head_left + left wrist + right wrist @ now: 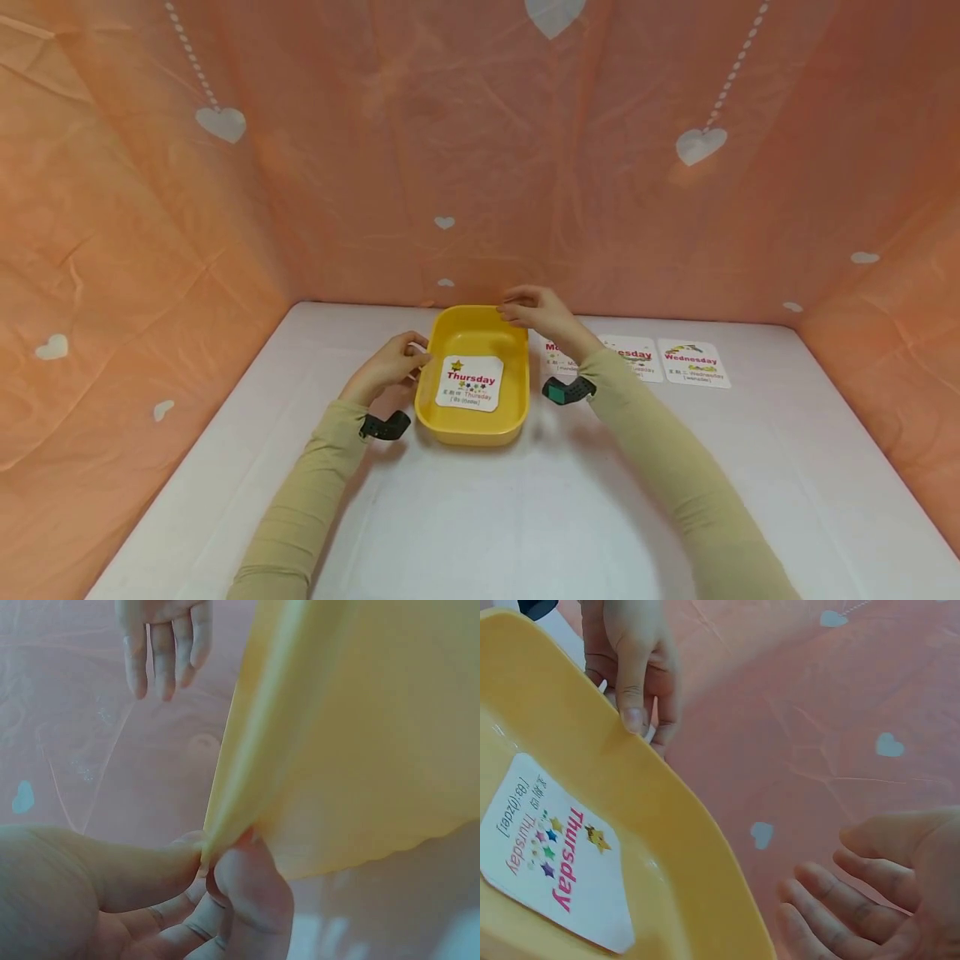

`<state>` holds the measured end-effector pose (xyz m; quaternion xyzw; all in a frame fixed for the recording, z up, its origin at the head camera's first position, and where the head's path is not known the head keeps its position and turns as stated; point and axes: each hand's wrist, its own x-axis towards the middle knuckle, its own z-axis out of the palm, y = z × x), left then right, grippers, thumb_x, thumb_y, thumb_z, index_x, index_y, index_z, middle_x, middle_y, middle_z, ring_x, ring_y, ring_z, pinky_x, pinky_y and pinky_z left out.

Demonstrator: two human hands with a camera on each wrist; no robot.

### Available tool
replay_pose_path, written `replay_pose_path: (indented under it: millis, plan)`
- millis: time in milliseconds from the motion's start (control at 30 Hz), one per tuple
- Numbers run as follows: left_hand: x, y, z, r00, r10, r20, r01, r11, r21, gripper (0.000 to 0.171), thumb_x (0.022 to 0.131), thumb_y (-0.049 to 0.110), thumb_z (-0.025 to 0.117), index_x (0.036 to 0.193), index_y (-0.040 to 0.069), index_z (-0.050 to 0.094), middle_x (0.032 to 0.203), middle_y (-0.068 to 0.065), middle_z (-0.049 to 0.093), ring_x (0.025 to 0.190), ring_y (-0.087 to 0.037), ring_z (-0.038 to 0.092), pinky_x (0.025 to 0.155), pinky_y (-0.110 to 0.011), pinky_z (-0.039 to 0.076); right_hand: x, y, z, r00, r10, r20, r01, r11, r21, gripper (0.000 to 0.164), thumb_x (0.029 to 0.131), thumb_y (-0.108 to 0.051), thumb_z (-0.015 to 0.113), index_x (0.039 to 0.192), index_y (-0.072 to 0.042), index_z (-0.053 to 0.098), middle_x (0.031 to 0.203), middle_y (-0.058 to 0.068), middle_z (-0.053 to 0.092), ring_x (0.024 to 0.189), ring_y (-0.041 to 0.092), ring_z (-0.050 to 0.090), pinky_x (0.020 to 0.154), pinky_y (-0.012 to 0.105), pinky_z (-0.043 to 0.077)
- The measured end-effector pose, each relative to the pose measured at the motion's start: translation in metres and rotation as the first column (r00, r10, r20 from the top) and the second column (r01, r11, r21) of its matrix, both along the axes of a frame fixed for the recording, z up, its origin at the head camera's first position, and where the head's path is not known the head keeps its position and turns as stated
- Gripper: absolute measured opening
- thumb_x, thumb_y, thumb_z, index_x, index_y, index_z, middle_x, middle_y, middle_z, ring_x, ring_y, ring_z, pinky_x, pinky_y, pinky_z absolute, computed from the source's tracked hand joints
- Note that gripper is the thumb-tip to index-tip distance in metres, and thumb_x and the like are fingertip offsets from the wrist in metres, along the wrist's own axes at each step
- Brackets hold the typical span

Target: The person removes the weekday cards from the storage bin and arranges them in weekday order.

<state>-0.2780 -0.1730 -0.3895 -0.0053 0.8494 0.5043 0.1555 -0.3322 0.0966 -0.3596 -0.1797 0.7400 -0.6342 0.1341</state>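
Note:
A yellow plastic basin (468,437) holds a white card (470,398) printed "Thursday" with stars, lying face up on its bottom. At the basin's left side, my left hand (386,367) pinches the rim between thumb and forefinger, as the left wrist view shows the basin (375,735) and the left hand (255,900) up close. My right hand (551,318) hovers by the far right corner of the basin. In the right wrist view, the fingers of this right hand (885,900) are spread and loosely bent, apart from the rim, with nothing in them.
Right of the basin, a Monday card (557,360) and a second card (637,367) ending in "esday" are partly hidden by my right arm. A Wednesday card (693,371) lies at the row's end. Pink cloth (480,167) with hearts walls the white table (480,517).

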Motion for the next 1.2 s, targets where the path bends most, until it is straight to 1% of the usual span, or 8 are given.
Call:
replay_pose_path:
  millis: [133, 300, 367, 567, 700, 833, 933, 1200]
  plan:
    - [-0.001, 0.000, 0.000, 1.000, -0.005, -0.002, 0.005, 1.000, 0.002, 0.032, 0.100, 0.013, 0.051, 0.127, -0.002, 0.043, 0.094, -0.017, 0.058, 0.071, -0.022, 0.059, 0.063, -0.034, 0.053, -0.002, -0.009, -0.005, 1.000, 0.017, 0.000, -0.017, 0.999, 0.039, 0.039, 0.096, -0.007, 0.057, 0.131, 0.008, 0.050, 0.121, 0.027, 0.057, 0.111, 0.041, 0.055, 0.094, 0.042, 0.046]
    - [0.000, 0.002, 0.000, 1.000, -0.011, -0.001, 0.011, 1.000, 0.004, 0.031, 0.100, 0.014, 0.051, 0.126, 0.000, 0.044, 0.094, -0.016, 0.059, 0.072, -0.023, 0.059, 0.063, -0.033, 0.053, -0.002, -0.014, -0.012, 0.999, 0.041, -0.004, -0.040, 0.992, 0.117, 0.039, 0.096, -0.010, 0.058, 0.131, 0.006, 0.051, 0.121, 0.020, 0.059, 0.112, 0.041, 0.054, 0.094, 0.044, 0.046]
    - [0.000, 0.003, 0.000, 1.000, -0.006, 0.005, 0.006, 1.000, 0.007, 0.030, 0.100, 0.014, 0.052, 0.126, 0.002, 0.045, 0.094, -0.016, 0.059, 0.072, -0.023, 0.059, 0.063, -0.034, 0.053, -0.001, -0.015, -0.013, 0.999, 0.051, -0.004, -0.050, 0.987, 0.151, 0.039, 0.096, -0.012, 0.058, 0.131, 0.005, 0.052, 0.121, 0.019, 0.059, 0.112, 0.040, 0.055, 0.094, 0.043, 0.046]
    - [0.000, 0.003, 0.000, 1.000, -0.010, -0.006, 0.010, 1.000, 0.005, 0.030, 0.100, 0.013, 0.051, 0.126, 0.000, 0.044, 0.094, -0.016, 0.058, 0.073, -0.023, 0.059, 0.063, -0.033, 0.053, 0.000, -0.019, -0.015, 0.994, 0.109, 0.006, -0.107, 0.965, 0.237, 0.039, 0.094, -0.011, 0.059, 0.130, 0.005, 0.053, 0.118, 0.021, 0.061, 0.110, 0.038, 0.057, 0.094, 0.042, 0.045]
    - [0.000, 0.003, 0.001, 1.000, -0.005, 0.001, 0.005, 1.000, 0.000, 0.030, 0.100, 0.013, 0.051, 0.126, 0.000, 0.044, 0.095, -0.016, 0.059, 0.073, -0.023, 0.059, 0.063, -0.033, 0.053, -0.001, -0.024, -0.015, 0.988, 0.148, 0.036, -0.152, 0.943, 0.298, 0.040, 0.094, -0.012, 0.059, 0.129, 0.005, 0.054, 0.116, 0.022, 0.062, 0.109, 0.037, 0.057, 0.096, 0.044, 0.044]
    - [0.001, 0.003, 0.000, 1.000, -0.006, 0.005, 0.006, 1.000, -0.003, 0.030, 0.100, 0.014, 0.051, 0.126, 0.000, 0.044, 0.095, -0.017, 0.059, 0.073, -0.022, 0.060, 0.064, -0.034, 0.053, 0.000, -0.028, -0.015, 0.982, 0.185, 0.048, -0.189, 0.910, 0.370, 0.040, 0.093, -0.014, 0.061, 0.128, 0.004, 0.055, 0.114, 0.019, 0.063, 0.105, 0.036, 0.058, 0.094, 0.044, 0.045]
    - [0.001, 0.003, -0.001, 1.000, -0.002, 0.004, 0.002, 1.000, -0.005, 0.030, 0.100, 0.014, 0.051, 0.126, 0.001, 0.045, 0.096, -0.016, 0.059, 0.073, -0.022, 0.060, 0.065, -0.034, 0.053, -0.001, -0.031, -0.016, 0.979, 0.194, 0.057, -0.200, 0.890, 0.410, 0.039, 0.094, -0.014, 0.061, 0.128, 0.003, 0.056, 0.114, 0.015, 0.063, 0.103, 0.035, 0.058, 0.093, 0.043, 0.046]
    - [0.001, 0.003, -0.002, 1.000, -0.007, 0.000, 0.007, 1.000, 0.004, 0.031, 0.100, 0.014, 0.051, 0.127, 0.000, 0.044, 0.094, -0.017, 0.059, 0.072, -0.022, 0.059, 0.063, -0.035, 0.052, -0.006, -0.036, -0.014, 0.970, 0.216, 0.108, -0.241, 0.838, 0.490, 0.034, 0.096, -0.012, 0.057, 0.126, 0.003, 0.057, 0.116, 0.019, 0.062, 0.105, 0.032, 0.057, 0.090, 0.041, 0.048]
